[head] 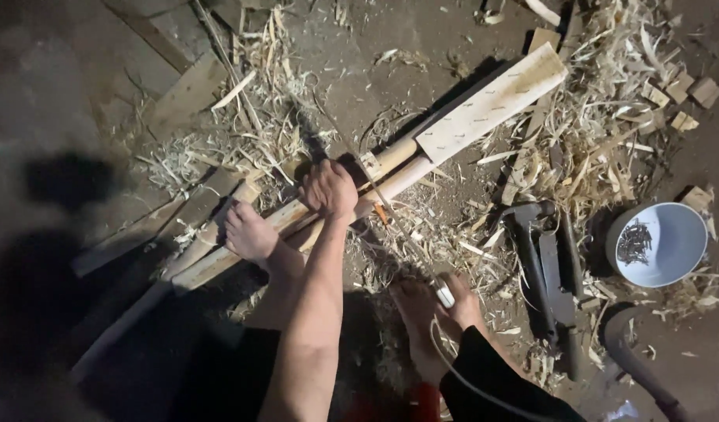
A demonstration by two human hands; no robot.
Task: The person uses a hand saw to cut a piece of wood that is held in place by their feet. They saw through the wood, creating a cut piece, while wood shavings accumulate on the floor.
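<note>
The left hand (329, 189) is clamping around a pale wooden pole (312, 211) lying across the dirt floor, with a bare foot (248, 231) pressing on it just beside that grip. The right hand (459, 303) is closing on a white-handled saw (406, 234), whose thin blade is reaching up to the pole beside the left fist. A white bowl (676, 234) is sitting well apart.

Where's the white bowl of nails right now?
In the head view, the white bowl sits on the ground at the far right, beside the dark metal tools and wood shavings.
</note>
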